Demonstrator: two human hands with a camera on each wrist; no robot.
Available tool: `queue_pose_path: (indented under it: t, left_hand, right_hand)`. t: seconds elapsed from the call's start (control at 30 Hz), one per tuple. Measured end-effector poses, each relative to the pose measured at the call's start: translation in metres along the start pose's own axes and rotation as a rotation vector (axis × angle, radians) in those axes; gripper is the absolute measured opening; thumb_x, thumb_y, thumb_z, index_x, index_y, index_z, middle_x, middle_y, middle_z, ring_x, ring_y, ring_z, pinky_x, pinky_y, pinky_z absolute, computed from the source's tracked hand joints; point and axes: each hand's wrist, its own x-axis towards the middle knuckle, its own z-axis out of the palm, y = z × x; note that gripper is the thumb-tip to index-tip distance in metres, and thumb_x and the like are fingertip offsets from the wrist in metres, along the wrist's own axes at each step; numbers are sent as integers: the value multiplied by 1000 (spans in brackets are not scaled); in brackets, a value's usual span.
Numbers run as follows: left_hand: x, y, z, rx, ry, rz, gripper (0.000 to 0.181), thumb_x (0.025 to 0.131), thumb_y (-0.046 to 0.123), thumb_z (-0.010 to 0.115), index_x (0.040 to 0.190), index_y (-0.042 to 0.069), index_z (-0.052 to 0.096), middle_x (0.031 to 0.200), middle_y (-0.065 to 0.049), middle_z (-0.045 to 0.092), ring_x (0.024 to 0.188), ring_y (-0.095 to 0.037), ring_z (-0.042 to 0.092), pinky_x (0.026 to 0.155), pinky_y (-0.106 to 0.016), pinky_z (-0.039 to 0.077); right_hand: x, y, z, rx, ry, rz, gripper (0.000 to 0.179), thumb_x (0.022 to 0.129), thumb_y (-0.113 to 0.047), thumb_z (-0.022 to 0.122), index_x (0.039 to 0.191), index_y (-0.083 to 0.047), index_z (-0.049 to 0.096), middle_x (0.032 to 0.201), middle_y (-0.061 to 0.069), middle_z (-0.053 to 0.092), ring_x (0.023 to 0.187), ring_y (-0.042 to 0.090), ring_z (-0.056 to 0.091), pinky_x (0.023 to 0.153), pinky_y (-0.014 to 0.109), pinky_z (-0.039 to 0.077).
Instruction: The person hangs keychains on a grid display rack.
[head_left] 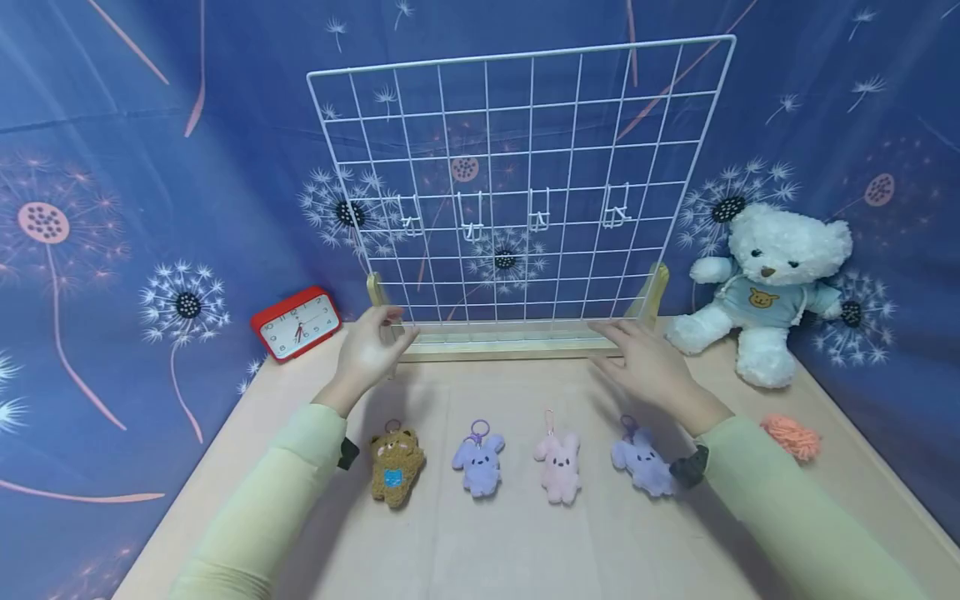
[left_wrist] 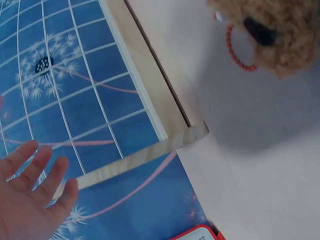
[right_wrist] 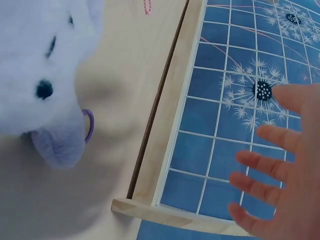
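A white wire grid (head_left: 510,175) stands upright in a wooden base (head_left: 487,353), with several white hooks (head_left: 540,218) hung across its middle. My left hand (head_left: 369,343) hovers by the base's left end, fingers spread and holding nothing, as the left wrist view shows. At the right end my right hand (head_left: 648,362) is likewise spread, with no object in it. In front lie a brown bear keychain (head_left: 396,468), a purple plush keychain (head_left: 480,465), a pink bunny keychain (head_left: 561,468) and another purple plush keychain (head_left: 647,467), partly beside my right wrist.
A red alarm clock (head_left: 298,325) stands at the back left of the table (head_left: 510,550). The white teddy bear (head_left: 772,283) sits at the back right, and an orange yarn bundle (head_left: 792,437) lies before it. Blue patterned cloth (head_left: 150,167) hangs behind everything.
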Motion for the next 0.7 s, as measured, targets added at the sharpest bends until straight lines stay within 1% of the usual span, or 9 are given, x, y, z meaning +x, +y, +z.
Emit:
queue_pose_path:
  t: [0.07,0.17,0.27,0.33,0.43,0.53,0.7]
  left_hand:
    - [2,-5,-2,-33,42,0,45,98,36,68,128,2,65,124,-16,64,115,-34,58,97,-53,49]
    - [5,-13,-3,-79,98,-5,32,96,23,71,118,0,69,116,-18,66,109,-35,61,92,-51,51]
    - [8,-22,-3,-126,147,-25,27,94,15,73,114,-4,68,113,-21,66,106,-38,62,89,-51,52]
    - [10,-28,-3,-161,166,-55,29,93,12,72,115,-5,66,115,-22,65,107,-40,63,90,-51,53]
    - [12,-35,-3,-217,170,-119,34,95,12,71,121,-6,60,121,-23,62,112,-41,61,95,-52,51]
    - [15,-39,-2,-265,156,-166,41,95,12,70,128,-6,54,128,-24,58,117,-42,59,99,-53,50]
    - [23,-46,2,-347,121,-228,51,97,12,69,139,-4,46,137,-24,54,124,-42,55,103,-50,50]
  right_hand:
    - [0,1,0,31,-3,-29,52,102,-37,60,147,-11,53,147,22,51,133,48,45,105,70,38]
    - [0,5,2,97,-5,-73,44,103,-27,60,142,-6,58,142,23,56,128,47,52,106,67,40]
    - [-1,9,5,181,-12,-124,37,101,-15,62,136,-2,61,134,22,62,117,44,60,101,63,46]
    - [-3,12,7,223,-20,-157,36,99,-9,64,134,0,62,130,22,64,110,42,63,97,61,49]
    - [-6,16,10,252,-40,-194,37,96,-3,67,132,2,63,122,21,67,106,39,65,94,59,51]
    - [-11,19,12,259,-60,-200,39,94,-1,69,133,2,62,117,19,68,104,37,65,92,57,53]
    - [-19,23,13,294,-72,-208,41,93,3,68,133,3,61,117,20,67,103,38,64,90,57,53]
